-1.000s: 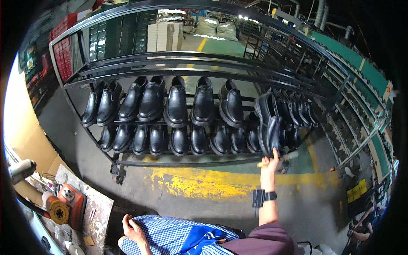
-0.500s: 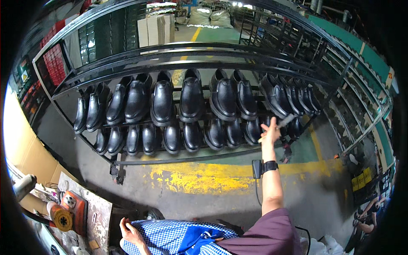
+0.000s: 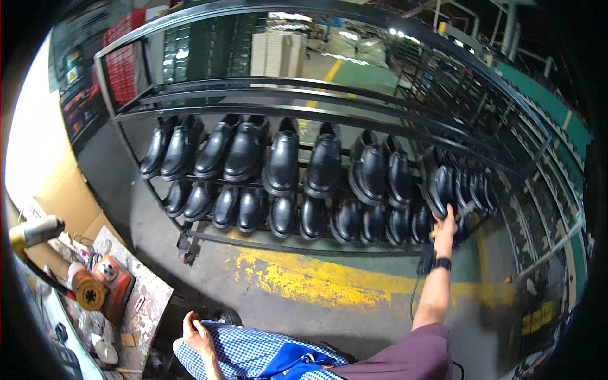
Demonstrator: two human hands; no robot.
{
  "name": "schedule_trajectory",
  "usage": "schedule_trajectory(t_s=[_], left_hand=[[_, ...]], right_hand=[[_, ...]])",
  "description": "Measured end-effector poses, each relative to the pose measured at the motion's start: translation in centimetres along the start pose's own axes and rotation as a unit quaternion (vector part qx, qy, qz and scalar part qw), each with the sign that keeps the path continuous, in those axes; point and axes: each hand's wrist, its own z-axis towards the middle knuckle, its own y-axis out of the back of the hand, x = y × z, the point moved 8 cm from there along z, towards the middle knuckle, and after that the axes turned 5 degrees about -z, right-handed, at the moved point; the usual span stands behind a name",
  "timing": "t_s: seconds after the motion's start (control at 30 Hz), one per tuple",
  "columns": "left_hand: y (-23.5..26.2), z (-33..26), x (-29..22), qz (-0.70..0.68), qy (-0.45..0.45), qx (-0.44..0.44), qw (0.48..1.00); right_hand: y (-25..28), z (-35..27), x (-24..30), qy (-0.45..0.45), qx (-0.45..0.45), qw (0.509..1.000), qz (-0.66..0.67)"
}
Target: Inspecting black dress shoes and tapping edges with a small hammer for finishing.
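My right hand [image 3: 444,229] reaches out to the right end of a rack. Its fingers are closed round a slim tool with a flat grey blade [image 3: 466,208] and a pale handle end. The fingertips meet the toe of a black leather shoe [image 3: 439,187] on the upper row; whether they also grip it, I cannot make out. My left hand [image 3: 199,339] hangs by the blue checked apron [image 3: 244,347], its fingers loosely bent and apart, with nothing seen in it. Several more black shoes [image 3: 323,166] stand toes toward me in two rows.
The black metal rack [image 3: 209,235] spans the view. At lower left, a worn bench [image 3: 149,316] bears an orange machine [image 3: 114,285]. Another rack [image 3: 544,209] stands at right. Yellow paint [image 3: 310,278] marks the floor. A cable hangs from my right wrist.
My right hand has moved forward and right with the tool, up against a shoe at the rack's right end. The view has shifted. My left hand stays by the apron.
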Motion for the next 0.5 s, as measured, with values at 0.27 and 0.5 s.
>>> schedule_trajectory(t_s=[0.27, 0.5], left_hand=[[0.8, 0.1, -0.1, -0.026, 0.003, -0.005, 1.000], [0.8, 0.5, 1.5, -0.062, 0.024, 0.018, 0.998]], right_hand=[[1.5, -14.2, -14.2, -0.168, 0.194, 0.926, 0.277], [-2.8, -25.7, -13.0, -0.064, 0.315, 0.947, -0.011]])
